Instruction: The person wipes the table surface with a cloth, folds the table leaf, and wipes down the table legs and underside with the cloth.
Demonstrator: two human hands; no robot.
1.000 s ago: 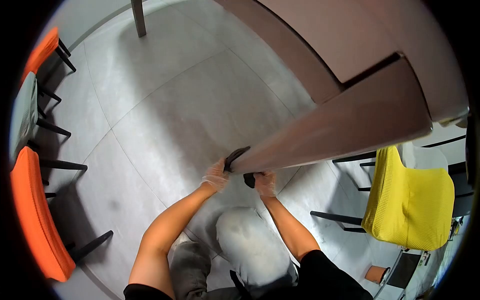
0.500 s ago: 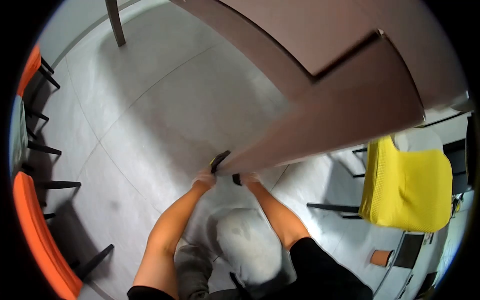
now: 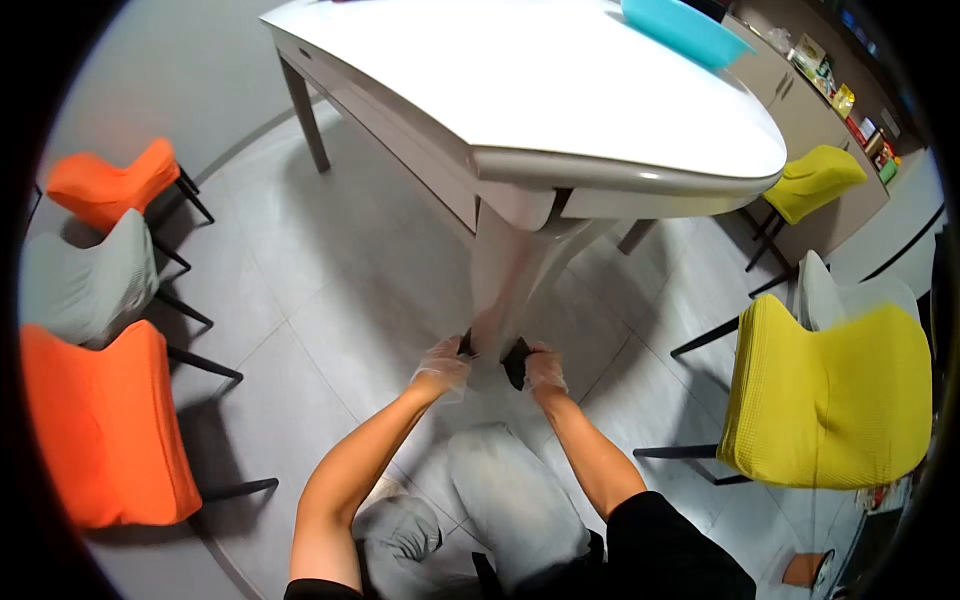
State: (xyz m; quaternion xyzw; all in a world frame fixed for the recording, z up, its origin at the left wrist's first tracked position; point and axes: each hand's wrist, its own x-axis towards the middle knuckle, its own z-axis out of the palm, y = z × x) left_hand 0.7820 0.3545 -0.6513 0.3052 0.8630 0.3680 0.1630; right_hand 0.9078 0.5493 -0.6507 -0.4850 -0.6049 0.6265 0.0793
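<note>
Both my hands wear thin clear plastic gloves and are low down, either side of the foot of a pale table leg (image 3: 497, 290). My left hand (image 3: 441, 368) is closed on a small dark pad (image 3: 465, 343) at the leg's left side; most of that pad is hidden. On the right side, my right hand (image 3: 546, 371) grips another dark, soft-looking pad (image 3: 516, 363), more of which shows. Above them rises the white-topped table (image 3: 600, 110), its near corner directly over the leg.
Orange chairs (image 3: 105, 430) and a grey chair (image 3: 95, 280) line the left. Yellow chairs (image 3: 830, 400) stand at right, with a brown pot (image 3: 803, 568) below. A turquoise basin (image 3: 685, 35) sits on the table. Cabinets (image 3: 805, 125) are behind.
My view has lifted and pulled back, so the tabletop, basin and more chairs show. My hands are farther apart, now on opposite sides of the leg's foot.
</note>
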